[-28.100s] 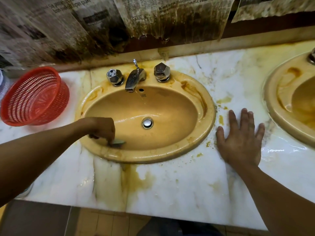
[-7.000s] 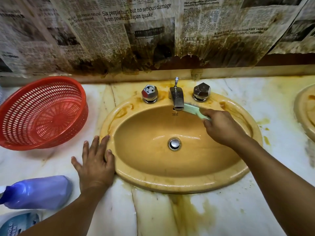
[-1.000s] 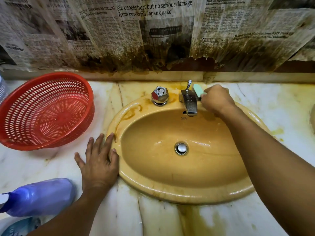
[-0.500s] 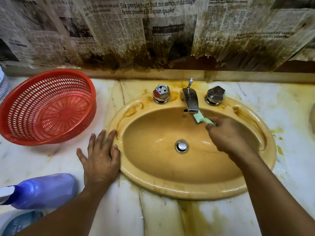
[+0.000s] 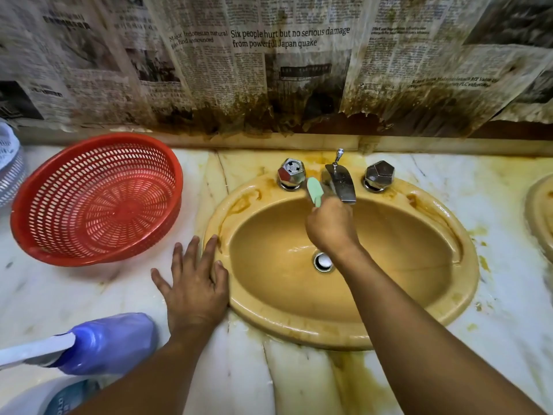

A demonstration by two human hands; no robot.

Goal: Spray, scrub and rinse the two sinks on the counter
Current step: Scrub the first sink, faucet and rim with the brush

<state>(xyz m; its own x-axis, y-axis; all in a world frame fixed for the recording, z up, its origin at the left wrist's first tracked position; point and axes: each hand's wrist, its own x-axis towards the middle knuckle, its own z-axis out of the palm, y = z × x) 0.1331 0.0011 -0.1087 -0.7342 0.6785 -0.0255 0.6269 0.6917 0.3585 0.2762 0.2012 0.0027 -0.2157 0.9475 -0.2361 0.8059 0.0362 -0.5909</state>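
Observation:
A stained yellow sink (image 5: 374, 327) sits in the marble counter (image 5: 89, 295), with a chrome tap (image 5: 341, 182) between two knobs. My right hand (image 5: 330, 227) grips a pale green brush (image 5: 314, 191) and holds its head up beside the tap's left side, near the left knob (image 5: 291, 172). Flat on the counter, my left hand (image 5: 194, 287) touches the sink's left rim with its fingers spread. The rim of a second sink (image 5: 538, 217) shows at the right edge.
A red plastic basket (image 5: 95, 202) stands left of the sink. A purple spray bottle (image 5: 104, 342) lies at the lower left, with another bottle (image 5: 59, 396) below it. Stained newspaper (image 5: 284, 70) covers the wall behind the counter.
My right hand has carried the brush from under the tap's spout up to the tap's left side. The left hand has stayed planted at the rim.

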